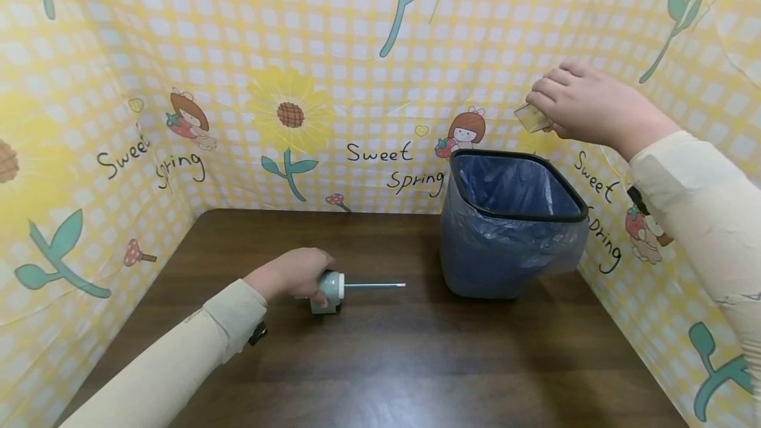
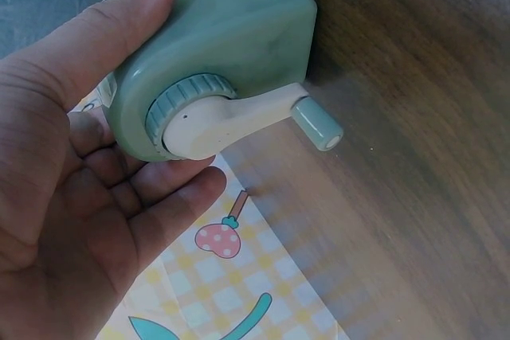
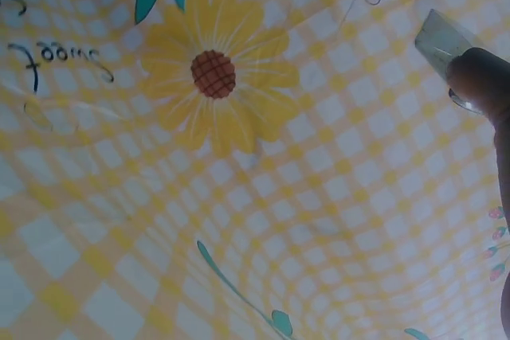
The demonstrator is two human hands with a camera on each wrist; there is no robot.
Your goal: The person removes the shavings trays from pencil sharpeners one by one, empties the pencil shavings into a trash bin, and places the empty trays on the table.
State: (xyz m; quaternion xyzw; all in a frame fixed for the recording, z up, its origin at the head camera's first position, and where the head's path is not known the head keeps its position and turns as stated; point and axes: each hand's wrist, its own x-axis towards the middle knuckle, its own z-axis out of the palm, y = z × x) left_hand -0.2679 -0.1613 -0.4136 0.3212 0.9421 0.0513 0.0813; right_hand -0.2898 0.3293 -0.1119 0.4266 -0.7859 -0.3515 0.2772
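Note:
On the table at centre left, my left hand (image 1: 297,273) grips a pale green crank pencil sharpener (image 1: 326,303). A thin teal pencil (image 1: 374,285) sticks out of it to the right. In the left wrist view the thumb lies across the sharpener's body, and the white crank arm with its green knob (image 2: 319,123) faces the camera. Raised above the bin's far right side, my right hand (image 1: 585,101) pinches a small clear, box-like container (image 1: 531,118), probably the shavings drawer, held tilted. Its contents cannot be made out. The right wrist view shows one corner of it past a finger.
A bin (image 1: 499,263) lined with a bluish bag stands at the table's back right, its black rim (image 1: 523,216) below my right hand. Yellow checked cloth walls (image 1: 238,18) enclose the brown wooden table (image 1: 380,362) at the back and both sides.

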